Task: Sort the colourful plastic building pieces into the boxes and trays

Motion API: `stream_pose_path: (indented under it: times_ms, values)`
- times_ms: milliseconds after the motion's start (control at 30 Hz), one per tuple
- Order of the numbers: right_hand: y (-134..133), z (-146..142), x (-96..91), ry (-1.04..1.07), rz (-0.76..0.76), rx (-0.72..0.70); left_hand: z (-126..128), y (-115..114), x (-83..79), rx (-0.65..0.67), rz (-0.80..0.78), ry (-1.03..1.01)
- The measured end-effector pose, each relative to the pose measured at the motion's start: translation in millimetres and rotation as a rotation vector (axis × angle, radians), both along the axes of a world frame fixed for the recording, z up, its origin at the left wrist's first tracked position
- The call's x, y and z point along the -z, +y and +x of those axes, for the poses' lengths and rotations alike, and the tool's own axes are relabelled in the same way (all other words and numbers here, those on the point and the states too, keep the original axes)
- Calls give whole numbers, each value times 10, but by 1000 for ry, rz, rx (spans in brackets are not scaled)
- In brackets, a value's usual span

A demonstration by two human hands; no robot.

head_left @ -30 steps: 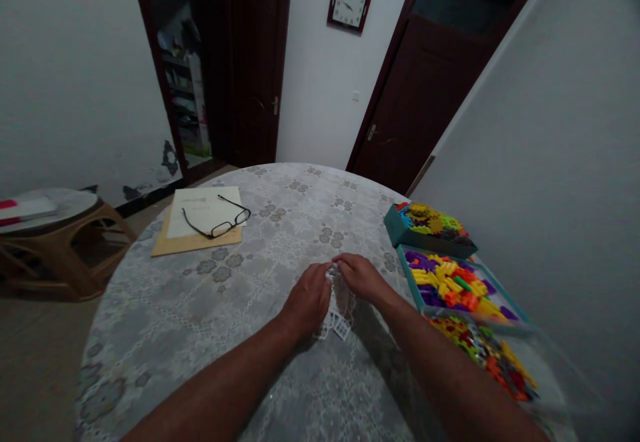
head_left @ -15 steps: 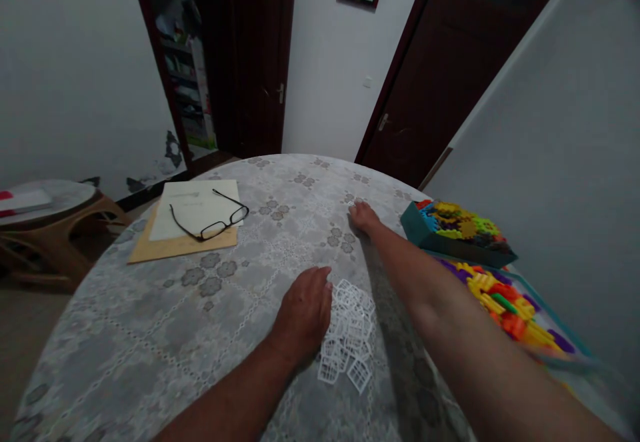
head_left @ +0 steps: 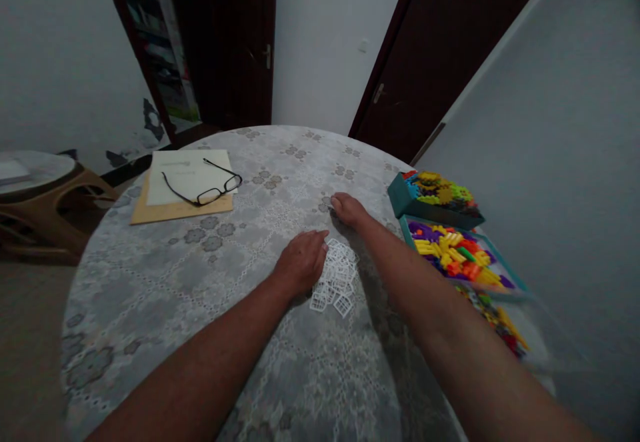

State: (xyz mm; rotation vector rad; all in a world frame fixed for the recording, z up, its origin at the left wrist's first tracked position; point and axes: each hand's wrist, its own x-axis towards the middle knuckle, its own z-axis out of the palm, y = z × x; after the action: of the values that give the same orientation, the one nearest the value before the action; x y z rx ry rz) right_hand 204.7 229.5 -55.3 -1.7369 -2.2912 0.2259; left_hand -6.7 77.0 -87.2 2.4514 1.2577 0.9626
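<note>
A pile of small white plastic lattice pieces [head_left: 336, 272], shaped like little windows, lies on the patterned tablecloth. My left hand [head_left: 303, 262] rests palm down at the pile's left edge, fingers stretched forward and touching or nearly touching the pieces; nothing shows in it. Just beyond the pile, low over the cloth, is my right hand [head_left: 349, 210]. Its fingers are pinched together, with a thin white plastic piece [head_left: 329, 203] showing at the tips. Most of that piece is hidden, so its shape is unclear.
Black-framed glasses [head_left: 210, 195] lie on papers [head_left: 190, 169] at the left. On the right stand a teal box of colourful gear-like pieces [head_left: 440, 192] and a tray of bright plastic pieces [head_left: 460, 255]. Another container [head_left: 493, 322] is partly behind my right forearm.
The view has tipped down and shifted. My right hand has come back across the cloth, closer to the pile, with the white piece still at its fingertips. My left hand stays beside the pile.
</note>
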Motion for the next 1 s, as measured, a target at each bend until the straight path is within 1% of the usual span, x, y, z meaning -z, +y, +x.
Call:
stream_pose_path:
  times_ms: [67,133,233,267,333,400,467,567,667,767,833,900,933,1000]
  values:
    - [-417,-21,-12,27,11,-40,25,-31,-21,29,-11,44]
    - [-870,-17,22,55,30,-67,62,-80,-45,58,-8,84]
    - [-1528,37,162,122,81,-97,139,-181,-56,62,14,139]
    - [-1716,60,217,184,117,-112,170,-222,-50,48,25,153]
    - [-2014,95,306,272,167,-118,243,-314,-31,7,47,171]
    - [-2197,107,335,318,184,-116,327,-415,-21,-34,65,173]
    - [-2279,98,304,340,175,-114,415,-509,-34,-71,70,164]
    - [-2294,84,217,385,158,-90,550,-599,-86,-106,55,142]
    - [-2288,89,183,437,168,-52,671,-614,-114,-130,36,117]
    - [-2301,105,213,474,179,-26,716,-591,-95,-149,18,73]
    - [-2310,114,237,488,180,-10,665,-572,-88,-134,10,17]
    - [-2312,120,246,501,182,0,542,-553,-115,-131,9,-50]
    - [-2311,124,245,511,183,3,462,-545,-142,-153,10,-77]
    - [-2310,139,237,540,188,11,294,-538,-216,-250,-17,-134]
